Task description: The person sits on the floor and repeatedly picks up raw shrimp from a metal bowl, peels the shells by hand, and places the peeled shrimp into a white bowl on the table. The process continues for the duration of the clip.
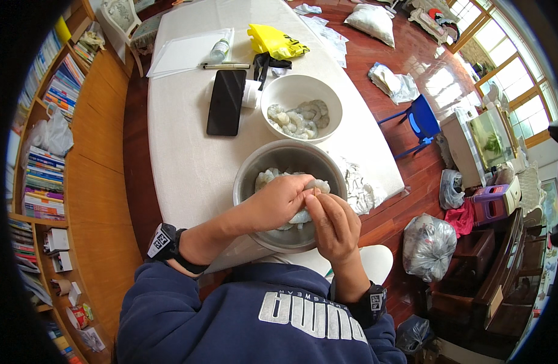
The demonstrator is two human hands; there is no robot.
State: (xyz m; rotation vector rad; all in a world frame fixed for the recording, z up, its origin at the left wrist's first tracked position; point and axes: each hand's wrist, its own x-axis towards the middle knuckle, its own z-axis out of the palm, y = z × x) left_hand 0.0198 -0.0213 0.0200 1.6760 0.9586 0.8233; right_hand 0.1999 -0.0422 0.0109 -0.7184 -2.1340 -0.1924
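Long white table, covered in a pale cloth, running away from the seated body; work zone kept at the near end, within easy reach of both forearms.

Steel bowl at the near table edge, directly under the hands, holding a heap of pale raw shrimp; placed so that drips and scraps fall back into it.

White bowl just beyond the steel one, almost touching its rim, holding a smaller lot of curled, cleaner-looking shrimp; apparently kept apart as a second batch.

Pile of translucent shells on the cloth just right of the steel bowl, beside the right hand's side.

Black phone flat, left of the white bowl, clear of the wet area.

Left hand and right hand meeting over the steel bowl. Single shrimp pinched between them, above the bowl's contents. Left fingers curled closed round the body; right fingers narrow, thumb and fingertips nipping its near side.
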